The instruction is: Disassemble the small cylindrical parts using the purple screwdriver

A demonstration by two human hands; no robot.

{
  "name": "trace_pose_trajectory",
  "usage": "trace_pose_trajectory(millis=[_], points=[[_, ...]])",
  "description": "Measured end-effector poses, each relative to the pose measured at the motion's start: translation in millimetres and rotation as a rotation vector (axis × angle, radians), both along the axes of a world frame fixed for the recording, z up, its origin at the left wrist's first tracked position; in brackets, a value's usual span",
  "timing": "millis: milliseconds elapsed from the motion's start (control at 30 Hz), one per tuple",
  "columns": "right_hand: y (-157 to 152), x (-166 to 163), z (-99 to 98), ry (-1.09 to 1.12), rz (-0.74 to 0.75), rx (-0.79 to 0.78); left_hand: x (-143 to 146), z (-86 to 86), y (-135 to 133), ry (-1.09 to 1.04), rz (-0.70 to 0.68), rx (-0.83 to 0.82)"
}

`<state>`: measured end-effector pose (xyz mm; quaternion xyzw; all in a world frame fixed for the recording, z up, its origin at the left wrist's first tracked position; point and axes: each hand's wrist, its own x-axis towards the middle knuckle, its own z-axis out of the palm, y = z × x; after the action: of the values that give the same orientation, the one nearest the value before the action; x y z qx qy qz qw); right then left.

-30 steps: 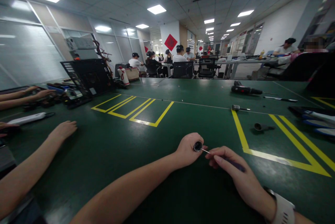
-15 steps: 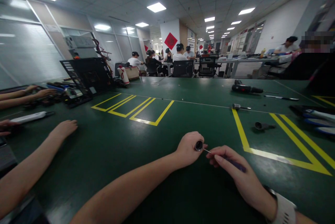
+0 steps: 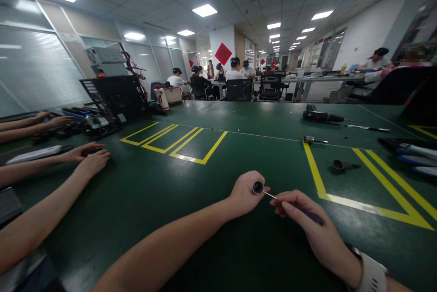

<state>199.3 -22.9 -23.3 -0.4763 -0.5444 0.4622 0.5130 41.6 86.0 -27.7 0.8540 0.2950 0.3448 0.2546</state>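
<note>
My left hand (image 3: 244, 194) is wrapped around a small round part (image 3: 257, 187). Its open end, a dark hollow with a silvery rim, faces me; the rest is hidden inside the fist. Between the fingers of my right hand (image 3: 302, 207) is a slim screwdriver (image 3: 312, 216) with a dark purple handle. The thin metal shaft points left, and its tip meets the rim or opening of the round part; how far in it goes, I cannot tell. Both hands are just above the green tabletop (image 3: 191, 182).
A cordless drill (image 3: 322, 115), a pen-like rod (image 3: 367, 127), a metal piece with a shaft (image 3: 309, 139) and a grey cup-shaped piece (image 3: 337, 164) lie ahead right. Blue-and-white tools (image 3: 414, 157) sit far right. At left are co-workers' hands (image 3: 94, 163) and a black frame (image 3: 118, 100).
The round part has turned slightly in my left hand and the screwdriver tip now sits against its opening. At left, the co-worker's two hands have come together over a dark object.
</note>
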Motion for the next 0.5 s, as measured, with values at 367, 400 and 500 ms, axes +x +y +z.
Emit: trace_pose_trajectory(millis=[367, 400, 500], points=[[4.1, -0.4, -0.4, 0.057, 0.051, -0.016, -1.1, -3.5, 0.1, -0.088, -0.092, 0.04], [4.5, -0.4, -1.1, 0.067, 0.049, -0.015, -1.3, -4.3, 0.4, -0.09, -0.096, 0.041], [4.1, 0.0, -1.9, 0.074, 0.025, 0.0, -1.2, -6.2, 1.8, -0.072, -0.084, 0.053]])
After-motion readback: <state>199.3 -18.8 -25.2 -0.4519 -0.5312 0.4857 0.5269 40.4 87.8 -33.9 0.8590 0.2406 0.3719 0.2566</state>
